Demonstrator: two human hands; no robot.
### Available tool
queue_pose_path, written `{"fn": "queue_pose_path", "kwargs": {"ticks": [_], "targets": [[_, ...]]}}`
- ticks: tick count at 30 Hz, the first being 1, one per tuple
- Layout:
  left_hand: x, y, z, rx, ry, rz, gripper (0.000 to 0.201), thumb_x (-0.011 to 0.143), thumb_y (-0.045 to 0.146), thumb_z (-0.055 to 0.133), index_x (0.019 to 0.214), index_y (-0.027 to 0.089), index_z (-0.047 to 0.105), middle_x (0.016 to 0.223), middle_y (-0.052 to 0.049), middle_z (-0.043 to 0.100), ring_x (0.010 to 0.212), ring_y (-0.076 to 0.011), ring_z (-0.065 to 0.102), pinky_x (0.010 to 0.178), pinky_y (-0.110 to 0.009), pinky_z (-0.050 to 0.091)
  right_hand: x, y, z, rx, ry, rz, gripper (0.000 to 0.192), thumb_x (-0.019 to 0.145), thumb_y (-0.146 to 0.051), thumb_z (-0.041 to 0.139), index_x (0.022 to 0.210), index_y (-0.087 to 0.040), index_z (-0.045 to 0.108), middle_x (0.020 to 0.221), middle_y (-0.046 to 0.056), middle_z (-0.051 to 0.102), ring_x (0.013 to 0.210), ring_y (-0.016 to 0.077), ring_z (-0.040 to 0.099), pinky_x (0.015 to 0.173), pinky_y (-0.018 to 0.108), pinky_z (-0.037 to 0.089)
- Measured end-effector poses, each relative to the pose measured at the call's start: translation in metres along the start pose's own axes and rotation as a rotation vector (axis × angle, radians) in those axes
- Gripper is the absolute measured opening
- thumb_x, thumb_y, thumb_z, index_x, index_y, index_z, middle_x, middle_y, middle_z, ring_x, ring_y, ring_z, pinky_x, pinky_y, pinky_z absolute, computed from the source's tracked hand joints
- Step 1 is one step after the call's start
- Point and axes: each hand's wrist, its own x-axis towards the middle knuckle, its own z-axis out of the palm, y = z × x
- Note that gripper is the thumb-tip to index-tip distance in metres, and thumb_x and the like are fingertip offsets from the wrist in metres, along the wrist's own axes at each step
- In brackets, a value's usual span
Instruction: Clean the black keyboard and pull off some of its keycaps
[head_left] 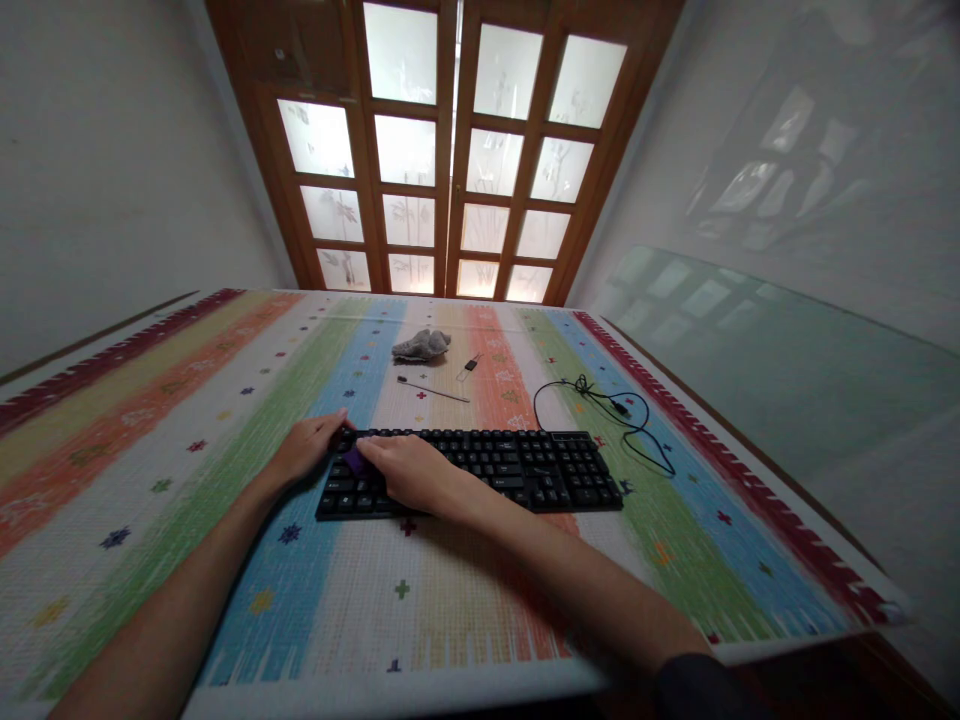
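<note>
We see the right hand [411, 470] pinching a small purple piece [355, 462] over the left keys of the black keyboard [555, 468] on the striped tablecloth [367, 605], where hard pushing could skid it if the left hand [306, 447], whose finger closure we cannot tell, steadies the far left corner too lightly.

I wear a dark sleeve [705, 690] — curved at its end, around my right arm [570, 570]. Beyond that sleeve, the slim forearm and right hand [409, 475] are bare — so are my left forearm [206, 570] and left hand [307, 450].
</note>
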Motion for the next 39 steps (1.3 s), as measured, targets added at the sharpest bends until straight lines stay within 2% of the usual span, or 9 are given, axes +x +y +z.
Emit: {"fn": "queue_pose_path", "kwargs": {"ticks": [5,14,17,21,24,29,35,39], "targets": [[-0.001,0.000,0.000,0.002,0.013,-0.007,0.059,0.086,0.065,0.034,0.074,0.022,0.072,0.062,-0.003,0.066,0.066,-0.0237,0.060,0.069,-0.033,0.047,-0.002,-0.003,0.008,-0.032,-0.020,-0.005,0.035,0.080,0.002,0.052,0.112,-0.011,0.055,0.116,0.013,0.068,0.102,0.0213,0.066,0.079,0.029,0.051],[0.000,0.000,0.000,0.010,0.006,-0.010,0.061,0.085,0.066,0.034,0.074,0.020,0.073,0.067,-0.004,0.069,0.069,-0.0240,0.062,0.072,-0.034,0.048,-0.003,-0.002,-0.014,-0.021,-0.090,0.000,0.027,0.079,-0.004,0.057,0.104,-0.010,0.063,0.106,0.014,0.073,0.090,0.0242,0.069,0.073,0.031,0.049],[0.000,0.001,-0.001,-0.002,-0.001,-0.021,0.060,0.085,0.066,0.035,0.075,0.020,0.073,0.069,-0.004,0.070,0.072,-0.0247,0.064,0.074,-0.034,0.049,0.005,0.000,-0.017,0.021,-0.055,0.041,0.024,0.083,-0.005,0.054,0.103,-0.011,0.065,0.101,0.015,0.074,0.089,0.0233,0.069,0.073,0.030,0.049],[0.000,0.001,-0.002,-0.051,0.001,0.012,0.059,0.083,0.069,0.038,0.072,0.021,0.072,0.078,-0.006,0.075,0.081,-0.0264,0.067,0.083,-0.035,0.050,0.019,-0.006,-0.005,0.064,0.066,0.034,0.027,0.087,-0.002,0.047,0.109,-0.012,0.060,0.111,0.013,0.072,0.096,0.0204,0.067,0.080,0.029,0.049],[0.001,0.000,-0.002,-0.067,-0.014,0.023,0.061,0.082,0.071,0.037,0.073,0.021,0.072,0.081,-0.006,0.076,0.083,-0.0268,0.068,0.085,-0.035,0.050,0.026,-0.013,0.010,0.028,0.062,0.003,0.025,0.088,-0.002,0.047,0.108,-0.011,0.059,0.117,0.014,0.068,0.102,0.0208,0.065,0.082,0.030,0.050],[0.001,-0.003,-0.001,-0.057,0.009,-0.008,0.070,0.083,0.075,0.031,0.078,0.020,0.073,0.074,-0.007,0.074,0.075,-0.0263,0.066,0.076,-0.037,0.050,0.026,-0.018,0.022,-0.050,0.033,-0.044,0.024,0.092,-0.006,0.046,0.110,-0.009,0.061,0.113,0.013,0.069,0.102,0.0237,0.066,0.075,0.032,0.054],[0.000,-0.004,0.001,-0.057,0.016,-0.012,0.067,0.086,0.071,0.030,0.076,0.019,0.072,0.058,-0.002,0.061,0.059,-0.0216,0.058,0.062,-0.034,0.046,0.022,-0.022,0.013,-0.078,-0.016,-0.026,0.020,0.091,-0.009,0.050,0.102,-0.008,0.067,0.105,0.014,0.072,0.090,0.0240,0.070,0.071,0.033,0.055],[0.001,-0.003,0.000,-0.034,0.001,-0.023,0.066,0.088,0.067,0.029,0.076,0.019,0.072,0.059,-0.003,0.063,0.061,-0.0224,0.059,0.065,-0.034,0.048,0.023,-0.023,0.008,-0.046,-0.030,0.000,0.019,0.090,-0.009,0.051,0.098,-0.009,0.069,0.103,0.014,0.073,0.088,0.0241,0.070,0.072,0.034,0.055]]}}
